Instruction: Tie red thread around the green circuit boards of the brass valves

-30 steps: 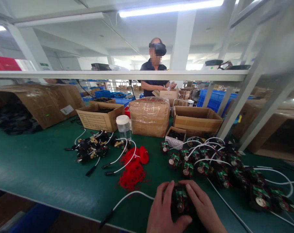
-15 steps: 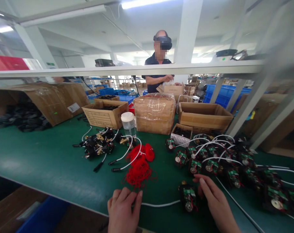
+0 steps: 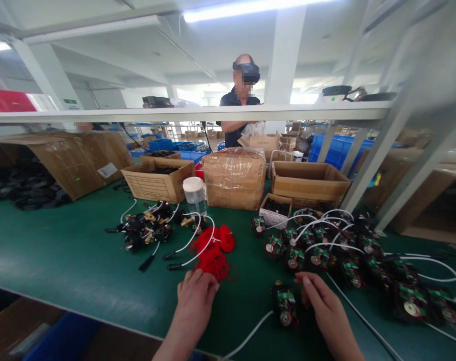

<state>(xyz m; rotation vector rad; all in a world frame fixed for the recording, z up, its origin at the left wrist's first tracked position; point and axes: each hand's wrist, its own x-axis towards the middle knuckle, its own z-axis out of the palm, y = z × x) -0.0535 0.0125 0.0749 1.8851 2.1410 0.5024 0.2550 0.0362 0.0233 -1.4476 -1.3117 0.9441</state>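
Note:
My left hand reaches the near edge of a heap of thin red rings. Its fingers are curled together, and whatever is between the fingertips is hidden. My right hand rests just right of a black unit with a green circuit board, a brass fitting and red wires. The fingers of that hand are loosely stretched, with no object visible in them. From the unit a white cable runs down to the table's front edge. A bundled red coil lies at the heap's upper right.
Several similar circuit-board units with white cables crowd the right side. Black units with brass fittings lie to the left. Behind stand a lidded clear jar, a taped carton and open boxes. A co-worker stands beyond the shelf.
My left hand has left the white cable and moved up to the red rings, its fingers curling. The cable now hangs lower. My right hand stays beside the unit.

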